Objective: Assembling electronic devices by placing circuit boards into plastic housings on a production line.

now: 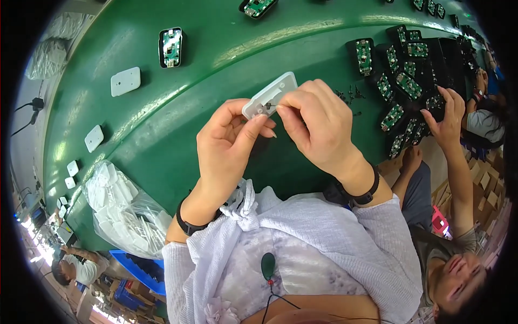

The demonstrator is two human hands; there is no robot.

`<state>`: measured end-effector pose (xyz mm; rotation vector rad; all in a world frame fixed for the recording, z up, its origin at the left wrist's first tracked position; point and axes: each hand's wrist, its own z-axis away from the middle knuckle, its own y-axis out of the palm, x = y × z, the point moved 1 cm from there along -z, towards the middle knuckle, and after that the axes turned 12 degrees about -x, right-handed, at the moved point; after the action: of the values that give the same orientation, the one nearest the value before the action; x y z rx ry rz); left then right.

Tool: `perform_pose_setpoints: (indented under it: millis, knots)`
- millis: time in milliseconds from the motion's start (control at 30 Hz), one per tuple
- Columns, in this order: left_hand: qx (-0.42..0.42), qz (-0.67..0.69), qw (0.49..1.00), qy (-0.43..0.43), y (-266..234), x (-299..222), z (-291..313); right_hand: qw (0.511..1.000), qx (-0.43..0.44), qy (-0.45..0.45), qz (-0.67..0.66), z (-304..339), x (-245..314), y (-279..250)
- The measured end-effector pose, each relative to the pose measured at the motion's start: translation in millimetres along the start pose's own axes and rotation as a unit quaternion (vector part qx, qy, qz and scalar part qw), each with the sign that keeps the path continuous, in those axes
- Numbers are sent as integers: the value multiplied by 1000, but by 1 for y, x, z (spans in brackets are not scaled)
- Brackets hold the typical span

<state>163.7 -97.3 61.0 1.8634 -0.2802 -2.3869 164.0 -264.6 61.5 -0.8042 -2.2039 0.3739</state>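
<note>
My left hand (224, 135) grips a white plastic cover (281, 86) by its near end, thumb on the inner face, tilted above the green table. My right hand (321, 121) reaches over the cover from the right, thumb and forefinger pinched together. At those fingertips, against the cover's inside, sits a small dark part (269, 106), too small to name. Several tiny dark pieces (353, 93) lie loose on the table beyond my right hand.
A clear bag of white covers (127, 216) lies at left, with loose covers (125, 81) farther off. A black housing with a green circuit board (171, 47) stands at the back. Several more housings (408, 85) crowd the right, where a co-worker's hand (447, 116) reaches in.
</note>
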Motion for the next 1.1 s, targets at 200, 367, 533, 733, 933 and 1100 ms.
perform_pose_setpoints:
  millis: [200, 367, 533, 733, 933, 1100]
  knots:
    - [-25, -6, 999, 41, 2, 2, 0, 999, -10, -39, 22, -4, 3, 7]
    - [-29, -94, 979, 177, 2, 5, -1, 998, -36, 39, -42, 4, 8, 15]
    - [-42, -151, 960, 231, -3, 5, 1, 996, -48, 47, -58, 19, 6, 24]
    - [-21, -40, 996, 79, -8, -6, 8, 975, 6, 192, -116, 0, 7, -8]
    - [11, -104, 993, 46, -11, -1, 7, 934, 156, 283, -148, -7, 4, -12]
    - [-39, -48, 998, 15, -27, -9, 13, 929, 148, 269, -208, -8, 8, 6]
